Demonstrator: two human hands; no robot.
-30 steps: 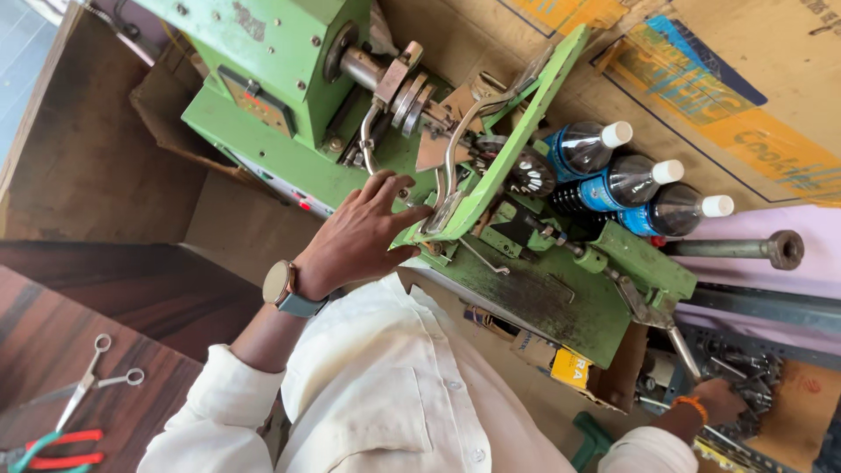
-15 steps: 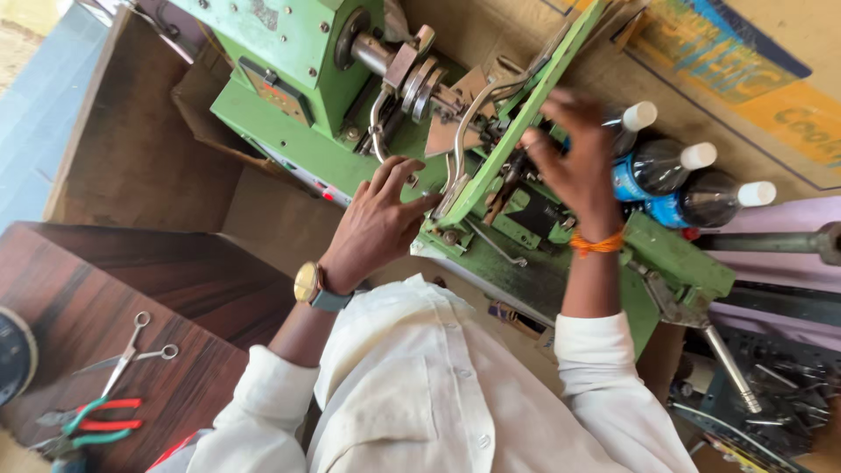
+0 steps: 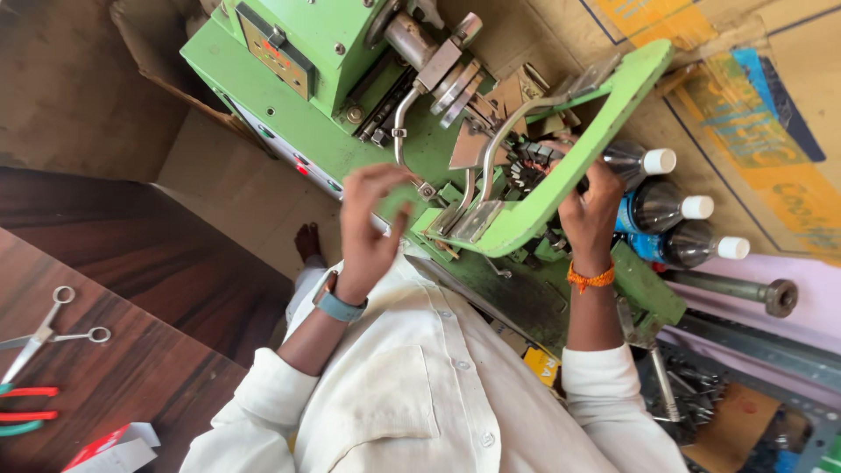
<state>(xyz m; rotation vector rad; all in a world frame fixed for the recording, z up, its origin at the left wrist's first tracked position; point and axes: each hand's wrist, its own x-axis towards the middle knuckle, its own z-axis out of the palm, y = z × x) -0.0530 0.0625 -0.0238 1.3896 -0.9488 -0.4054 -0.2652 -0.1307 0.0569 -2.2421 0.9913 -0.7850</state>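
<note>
We had our left hand [image 3: 368,223] curled near the small metal parts just beside it on the green machine [image 3: 289,114], while our right hand [image 3: 589,210] gripped the green frame [image 3: 578,162] above the bottles [image 3: 674,210].

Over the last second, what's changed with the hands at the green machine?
The right hand, low near the tool clutter a second ago, rose to the dark round part behind the green curved arm and now rests there. The left hand drew back off the metal guides toward the machine's front edge; what it grips I can't tell. The three bottles and the scissors stayed put.
</note>
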